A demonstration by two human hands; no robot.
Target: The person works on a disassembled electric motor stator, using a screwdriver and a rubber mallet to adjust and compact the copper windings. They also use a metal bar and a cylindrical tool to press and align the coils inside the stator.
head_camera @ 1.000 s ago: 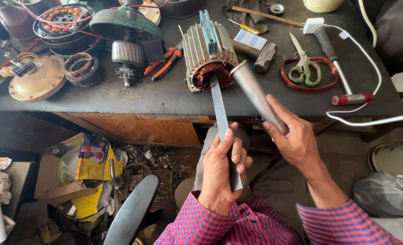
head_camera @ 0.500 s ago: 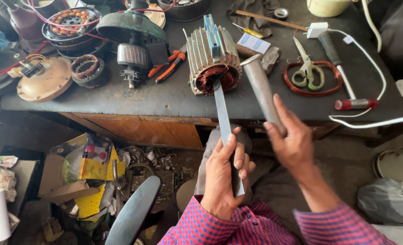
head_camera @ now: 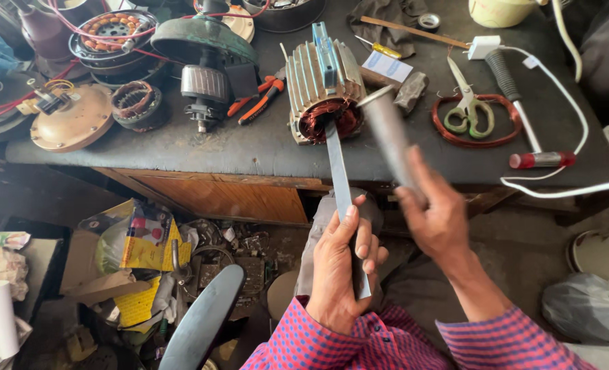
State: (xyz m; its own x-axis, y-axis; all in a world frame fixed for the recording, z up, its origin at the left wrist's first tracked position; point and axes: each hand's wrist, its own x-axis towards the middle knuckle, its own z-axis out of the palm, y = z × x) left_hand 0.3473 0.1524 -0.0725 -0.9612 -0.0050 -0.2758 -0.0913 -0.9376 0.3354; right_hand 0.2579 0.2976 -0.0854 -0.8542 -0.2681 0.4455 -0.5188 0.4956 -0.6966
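Left hand (head_camera: 342, 270) on flat bar (head_camera: 340, 179) (tip in stator (head_camera: 323, 92)), right hand (head_camera: 436, 218) gripping pipe (head_camera: 388, 133).

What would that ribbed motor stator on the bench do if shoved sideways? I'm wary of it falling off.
The motor stator looks like finned metal packed with copper windings, so it is probably heavy for its size and would resist a light push. It lies on its rounded side near the bench edge, so a harder shove could perhaps roll it, though the fins may slow that.
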